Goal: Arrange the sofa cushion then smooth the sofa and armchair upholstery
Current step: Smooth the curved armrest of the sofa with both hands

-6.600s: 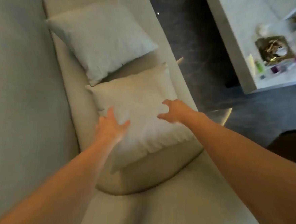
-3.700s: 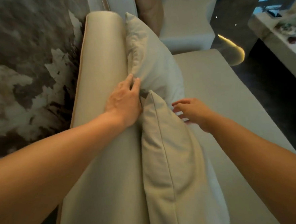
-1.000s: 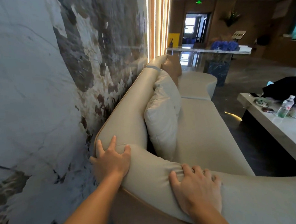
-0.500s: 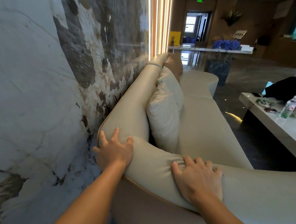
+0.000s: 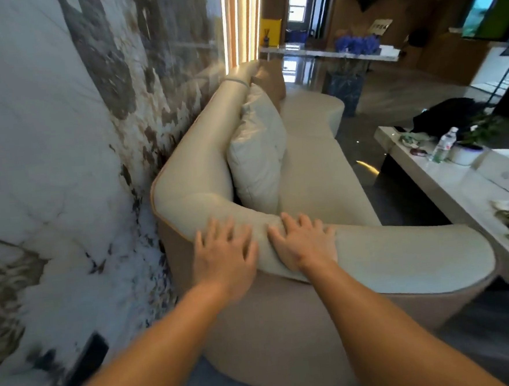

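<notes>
Two bare hands lie flat on the rounded top of the near armrest of a cream sofa, which runs along a marble wall away from the viewer. A low white table stands to the sofa's right, carrying a water bottle near its far end. On the seat, a pale cushion stands upright against the backrest near the armrest corner, just beyond both hands and apart from them; a second cushion behind it is partly hidden. The left hand rests palm down, fingers spread wide, at the armrest's outer edge. The right hand, just beside it, lies likewise splayed and grips nothing. The thumbs of the two nearly meet.
</notes>
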Motion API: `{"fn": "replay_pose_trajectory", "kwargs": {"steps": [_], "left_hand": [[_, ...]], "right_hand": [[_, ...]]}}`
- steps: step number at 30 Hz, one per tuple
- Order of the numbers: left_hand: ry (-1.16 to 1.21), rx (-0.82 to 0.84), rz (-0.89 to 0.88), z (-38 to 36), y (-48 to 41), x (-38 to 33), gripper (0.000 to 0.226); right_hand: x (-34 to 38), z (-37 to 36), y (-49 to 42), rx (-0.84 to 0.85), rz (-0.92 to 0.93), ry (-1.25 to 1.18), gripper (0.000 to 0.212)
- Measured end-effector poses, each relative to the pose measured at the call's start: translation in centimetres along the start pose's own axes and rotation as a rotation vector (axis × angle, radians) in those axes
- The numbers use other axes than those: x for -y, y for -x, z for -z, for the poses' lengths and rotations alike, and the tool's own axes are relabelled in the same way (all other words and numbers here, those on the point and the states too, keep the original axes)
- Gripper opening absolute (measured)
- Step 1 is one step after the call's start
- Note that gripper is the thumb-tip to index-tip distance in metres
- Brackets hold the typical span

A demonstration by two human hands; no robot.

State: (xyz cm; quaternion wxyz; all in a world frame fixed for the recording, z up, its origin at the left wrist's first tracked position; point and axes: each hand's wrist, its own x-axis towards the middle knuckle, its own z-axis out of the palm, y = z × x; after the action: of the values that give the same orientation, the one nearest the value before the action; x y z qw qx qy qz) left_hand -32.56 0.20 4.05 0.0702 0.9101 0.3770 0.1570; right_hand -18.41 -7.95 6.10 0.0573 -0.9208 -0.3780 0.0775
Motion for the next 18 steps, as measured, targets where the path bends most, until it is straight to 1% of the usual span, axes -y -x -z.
{"fn": "replay_pose_trajectory", "kwargs": {"steps": [1,3,5,6,7,9,10,11,12,13,15,16,18], "left_hand": [[0.033,0.058,-0.043,0.5,2.7,-1.0,0.051],[0.116,0.239,-0.106,1.6,7.8,-2.3,0.061],[0.183,0.456,-0.122,3.2,12.9,-3.7,0.06],[0.201,0.524,-0.126,4.5,14.9,-4.7,0.057],[0.22,0.56,-0.128,5.8,16.6,-5.8,0.053],[0.266,0.588,-0.094,9.0,18.4,-8.6,0.04],[0.271,0.592,-0.068,10.8,19.0,-10.2,0.031],[0.244,0.616,-0.058,12.5,19.5,-11.8,0.023],[0.208,0.645,-0.064,14.3,20.0,-13.5,0.022],[0.172,0.666,-0.081,16.0,20.8,-15.3,0.027],[0.098,0.697,-0.114,19.6,22.7,-18.9,0.033],[0.058,0.714,-0.135,21.5,23.9,-20.7,0.033],[-0.004,0.777,-0.179,25.2,27.1,-24.6,0.03]], "right_hand": [[-0.5,0.1,1.1,0.049,0.04,0.011,0.073],[-1.8,0.6,4.4,0.1,0.116,0.023,0.071],[-3.8,1.4,8.9,0.175,0.178,0.115,0.077],[-4.8,2.1,11.2,0.253,0.181,0.178,0.083],[-5.8,2.9,13.3,0.359,0.156,0.219,0.084],[-7.4,5.2,17.3,0.637,0.037,0.24,0.067],[-8.3,6.7,19.3,0.774,-0.017,0.236,0.062],[-9.2,8.2,21.5,0.872,-0.052,0.221,0.061],[-10.2,9.9,23.8,0.902,-0.078,0.201,0.06],[-11.4,11.8,26.3,0.867,-0.084,0.181,0.058],[-14.3,15.4,31.4,0.731,-0.074,0.144,0.052],[-15.8,17.0,34.1,0.682,-0.066,0.135,0.049],[-18.8,19.9,40.3,0.643,-0.058,0.122,0.048]]}}
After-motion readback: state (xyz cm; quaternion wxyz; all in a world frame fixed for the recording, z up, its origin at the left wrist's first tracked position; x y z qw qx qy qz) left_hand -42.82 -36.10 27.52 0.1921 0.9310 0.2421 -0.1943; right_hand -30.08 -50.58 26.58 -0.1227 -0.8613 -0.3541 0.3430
